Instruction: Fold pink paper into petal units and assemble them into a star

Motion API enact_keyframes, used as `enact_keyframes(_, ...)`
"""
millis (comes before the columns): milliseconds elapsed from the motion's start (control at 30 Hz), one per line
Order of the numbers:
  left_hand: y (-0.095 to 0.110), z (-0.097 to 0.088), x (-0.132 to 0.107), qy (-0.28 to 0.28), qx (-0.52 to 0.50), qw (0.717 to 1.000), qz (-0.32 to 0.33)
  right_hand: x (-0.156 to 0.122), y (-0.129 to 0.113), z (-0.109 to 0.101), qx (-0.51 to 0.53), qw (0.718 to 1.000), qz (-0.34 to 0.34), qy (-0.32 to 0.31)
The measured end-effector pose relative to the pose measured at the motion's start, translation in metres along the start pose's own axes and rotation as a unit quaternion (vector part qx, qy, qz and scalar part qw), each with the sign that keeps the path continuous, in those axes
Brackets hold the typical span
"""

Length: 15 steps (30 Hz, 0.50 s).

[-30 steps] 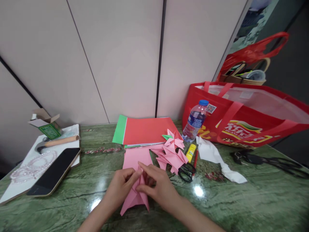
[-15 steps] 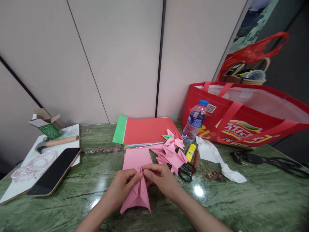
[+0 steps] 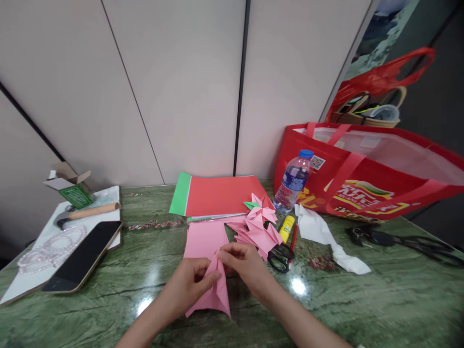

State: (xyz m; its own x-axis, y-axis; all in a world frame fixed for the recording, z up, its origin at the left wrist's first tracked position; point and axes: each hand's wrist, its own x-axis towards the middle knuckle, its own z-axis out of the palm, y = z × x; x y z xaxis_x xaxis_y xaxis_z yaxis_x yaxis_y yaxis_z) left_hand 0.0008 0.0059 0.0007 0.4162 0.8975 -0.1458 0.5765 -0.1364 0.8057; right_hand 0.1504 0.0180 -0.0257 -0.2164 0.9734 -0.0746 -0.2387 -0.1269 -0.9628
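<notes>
A folded pink paper piece (image 3: 216,296) lies on the green marble table (image 3: 380,299) in front of me. My left hand (image 3: 188,285) pinches its left side with closed fingers. My right hand (image 3: 243,263) grips its upper tip, fingers curled together. Just behind the hands lies a flat pink sheet (image 3: 203,239). To the right of it sits a cluster of folded pink paper shapes (image 3: 261,226).
A red and green paper stack (image 3: 217,195) lies at the back, with a water bottle (image 3: 293,182), glue stick (image 3: 286,229), black scissors (image 3: 280,257), crumpled white paper (image 3: 326,237) and a red bag (image 3: 373,169) to the right. A phone (image 3: 83,261), hammer (image 3: 85,213) and beads (image 3: 50,249) sit left.
Both hands have shifted slightly right with the pink piece. The right hand's fingers moved from lying over the paper to pinching its top, and the piece turned a little.
</notes>
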Motion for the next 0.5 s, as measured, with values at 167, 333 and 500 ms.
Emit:
enact_keyframes(167, 0.0000, -0.0011, 0.0012, -0.001, -0.026, 1.000, -0.008, 0.0008, 0.0004, -0.0023, -0.004, 1.000, -0.016, -0.007)
enact_keyframes(333, -0.0022, -0.0052, 0.0019, 0.035, -0.064, 0.997, -0.033, 0.0000, -0.0023, -0.0039, 0.020, 0.999, -0.009, -0.049)
enact_keyframes(500, -0.0035, -0.0063, 0.0022, 0.056, -0.092, 0.993, -0.043, -0.0001, -0.0029, -0.0031, 0.003, 1.000, -0.012, -0.018)
